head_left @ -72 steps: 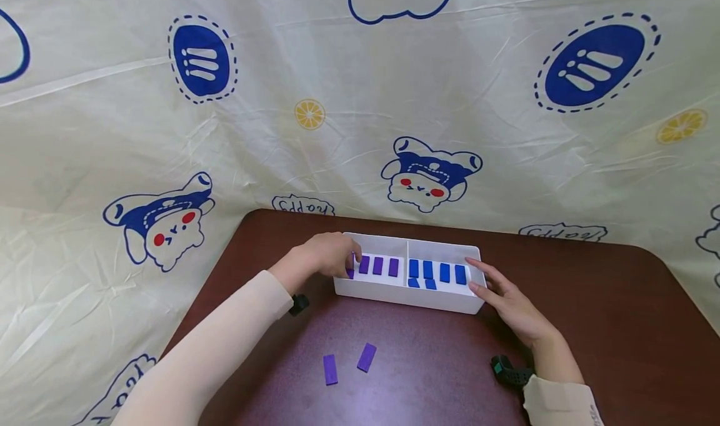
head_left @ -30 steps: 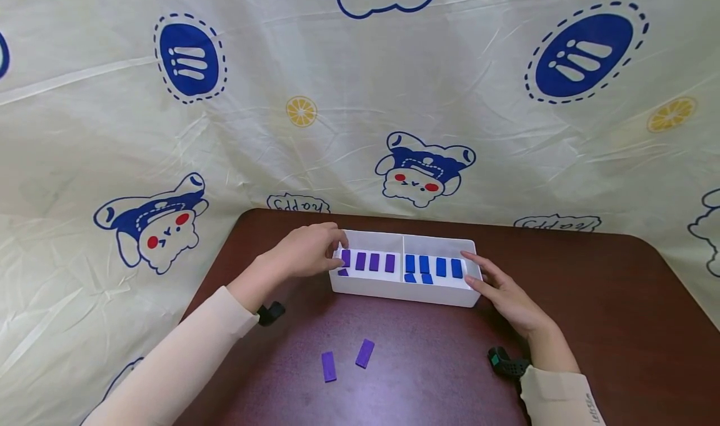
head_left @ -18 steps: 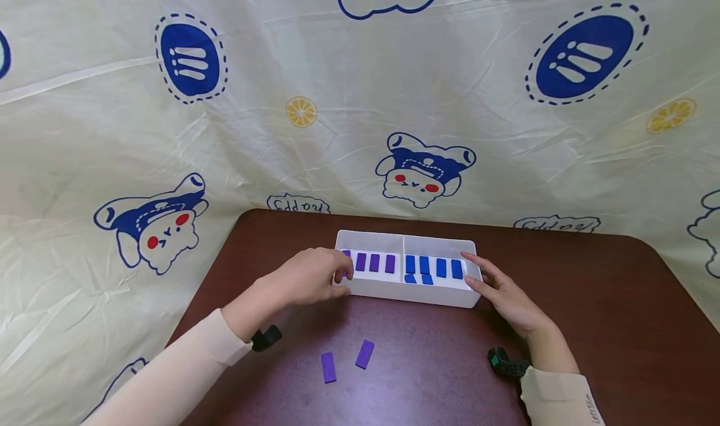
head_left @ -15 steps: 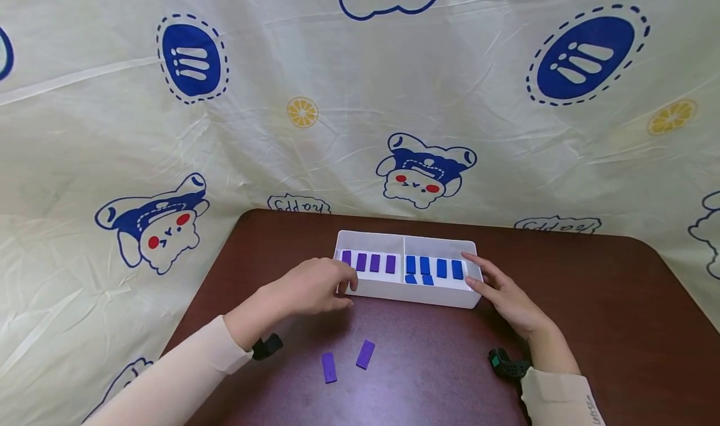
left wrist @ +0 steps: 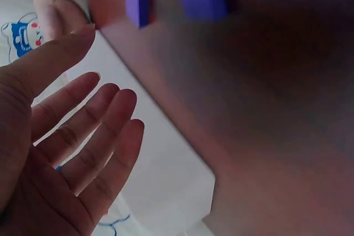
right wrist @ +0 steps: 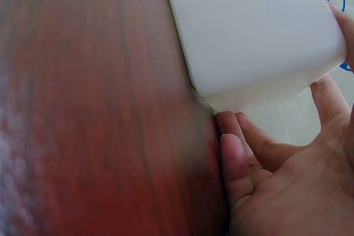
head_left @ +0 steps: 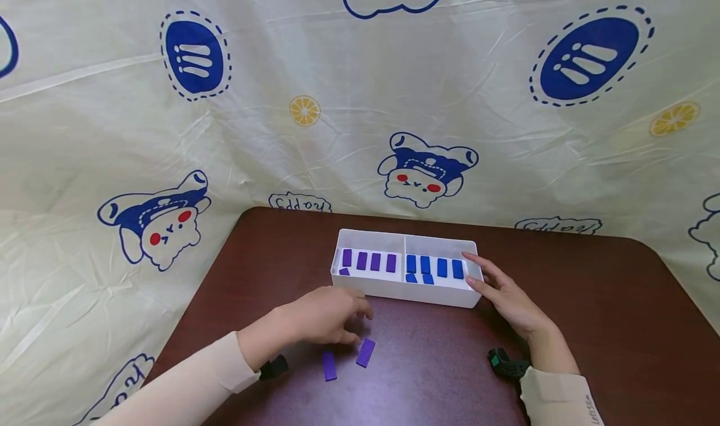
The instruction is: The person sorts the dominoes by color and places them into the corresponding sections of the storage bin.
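Note:
A white two-compartment box [head_left: 405,291] stands on the table. In its left compartment is a row of purple tiles [head_left: 362,261], with a purple piece [head_left: 344,272] lying in front of them. Blue tiles [head_left: 425,265] sit in the right compartment. My left hand [head_left: 326,313] hovers in front of the box, fingers apart and holding nothing. Just nearer than its thumb lie two loose purple tiles, a left one [head_left: 329,366] and a right one [head_left: 365,353]. At the box's right end my right hand [head_left: 514,304] grips the rim between thumb and fingers.
The dark brown table [head_left: 579,301] has its back edge behind the box. A pale printed sheet [head_left: 360,70] hangs beyond that edge. A dark band [head_left: 506,363] is worn on the right wrist and another dark band [head_left: 274,368] on the left.
My left hand has left the box's left compartment and moved toward me, over to the loose purple tiles. The right hand stays at the box's right end.

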`<state>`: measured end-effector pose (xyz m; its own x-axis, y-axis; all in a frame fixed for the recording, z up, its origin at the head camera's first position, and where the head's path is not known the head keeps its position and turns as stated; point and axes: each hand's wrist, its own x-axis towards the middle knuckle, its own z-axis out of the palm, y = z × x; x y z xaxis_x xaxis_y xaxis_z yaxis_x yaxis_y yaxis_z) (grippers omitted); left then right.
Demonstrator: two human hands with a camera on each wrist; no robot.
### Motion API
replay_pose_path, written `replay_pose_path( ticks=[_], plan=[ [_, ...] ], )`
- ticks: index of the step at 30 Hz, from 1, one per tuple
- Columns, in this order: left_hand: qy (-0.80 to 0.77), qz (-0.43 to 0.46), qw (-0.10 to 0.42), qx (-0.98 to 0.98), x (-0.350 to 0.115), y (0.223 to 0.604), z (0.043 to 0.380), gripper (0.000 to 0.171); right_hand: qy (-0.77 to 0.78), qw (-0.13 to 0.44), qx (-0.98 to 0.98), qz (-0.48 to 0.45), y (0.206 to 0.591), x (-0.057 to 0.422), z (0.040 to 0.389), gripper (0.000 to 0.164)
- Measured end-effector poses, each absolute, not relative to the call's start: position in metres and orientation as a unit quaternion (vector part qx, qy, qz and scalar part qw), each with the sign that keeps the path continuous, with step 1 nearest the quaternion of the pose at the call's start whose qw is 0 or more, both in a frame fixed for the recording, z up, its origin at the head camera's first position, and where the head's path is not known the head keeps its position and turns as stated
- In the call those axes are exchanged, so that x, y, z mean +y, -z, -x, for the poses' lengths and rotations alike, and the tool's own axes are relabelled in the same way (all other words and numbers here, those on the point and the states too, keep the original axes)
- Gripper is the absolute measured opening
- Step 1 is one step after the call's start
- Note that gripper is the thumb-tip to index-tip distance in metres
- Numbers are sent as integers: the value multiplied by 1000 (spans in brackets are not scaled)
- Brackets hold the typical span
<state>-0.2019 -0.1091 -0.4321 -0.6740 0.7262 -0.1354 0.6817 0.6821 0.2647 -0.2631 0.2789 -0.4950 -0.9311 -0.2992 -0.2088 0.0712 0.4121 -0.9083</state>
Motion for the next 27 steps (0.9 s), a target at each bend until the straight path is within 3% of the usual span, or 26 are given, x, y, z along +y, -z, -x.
replay_pose_path(
  ticks=[7, 27],
  plan=[
    [-41, -425, 116, 897, -99, 451, 190, 49, 540, 177, 820, 65, 497, 280, 261, 66],
    [-24, -445, 96, 890, -93, 452, 194, 38, 540, 175, 820, 68, 495, 278, 264, 68]
  ],
)
